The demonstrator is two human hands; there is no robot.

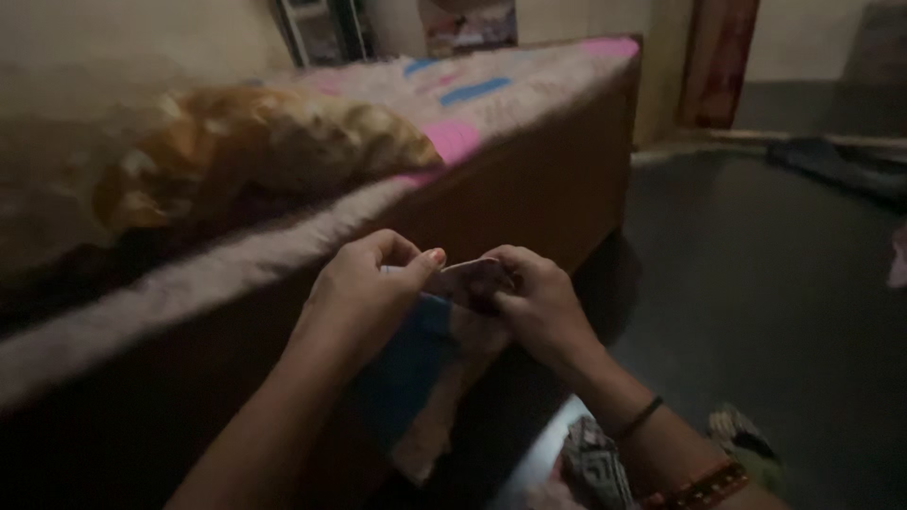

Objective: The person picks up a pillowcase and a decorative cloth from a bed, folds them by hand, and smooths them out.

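Dim bedroom, dark floor (775,312); a blue and tan cloth (416,368) hangs between both hands, left hand (364,293) and right hand (539,302) each pinching its top edge, with the bed (529,179) just beyond them, an orange bundle (265,151) farther left

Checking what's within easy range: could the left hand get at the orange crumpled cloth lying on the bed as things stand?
Probably yes. The orange cloth lies on the bed beyond the left hand with nothing between, though both hands now grip the blue-and-pink cloth.
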